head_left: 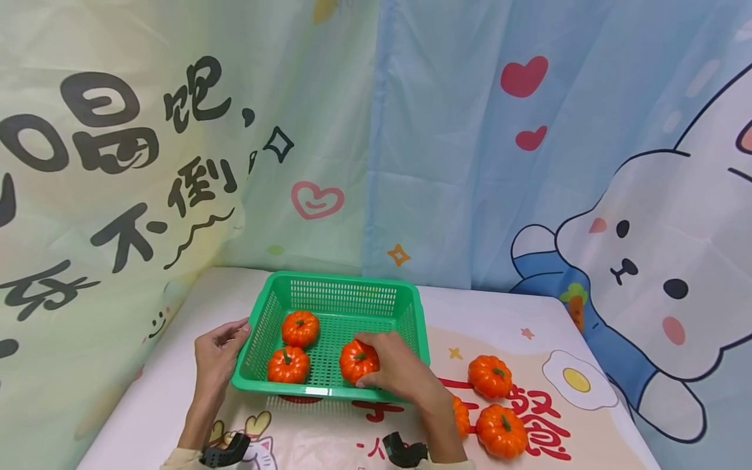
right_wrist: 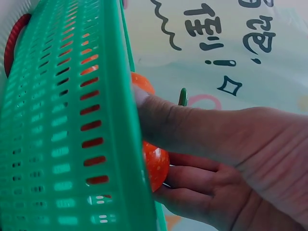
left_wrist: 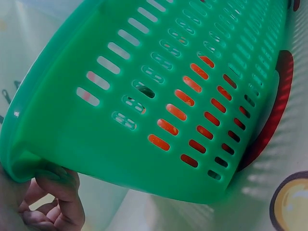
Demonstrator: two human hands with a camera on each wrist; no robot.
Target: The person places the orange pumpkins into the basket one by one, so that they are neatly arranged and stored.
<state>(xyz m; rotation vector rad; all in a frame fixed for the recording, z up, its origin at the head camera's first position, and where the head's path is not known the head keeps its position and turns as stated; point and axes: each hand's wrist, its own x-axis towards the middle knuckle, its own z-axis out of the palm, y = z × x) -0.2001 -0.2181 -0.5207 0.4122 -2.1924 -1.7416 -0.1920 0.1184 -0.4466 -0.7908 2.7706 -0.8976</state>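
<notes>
A green plastic basket (head_left: 341, 391) with slotted walls stands on the table. At its left side my left hand (head_left: 220, 352) pinches the rim, thumb and curled fingers right at the edge in the left wrist view. My right hand (head_left: 402, 365) reaches over the near rim and grips an orange toy pumpkin (head_left: 356, 363) inside the basket, on the right. The right wrist view shows its thumb and fingers on either side of that pumpkin, partly hidden by the basket wall. Two more pumpkins, one behind (head_left: 300, 328) and one in front (head_left: 288, 365), lie in the basket's left part.
Right of the basket, several pumpkins lie on the printed tablecloth, among them a far pumpkin (head_left: 490, 376), a near pumpkin (head_left: 502, 431) and one (head_left: 461, 416) half hidden by my right forearm. A printed curtain (head_left: 435, 163) hangs behind the table.
</notes>
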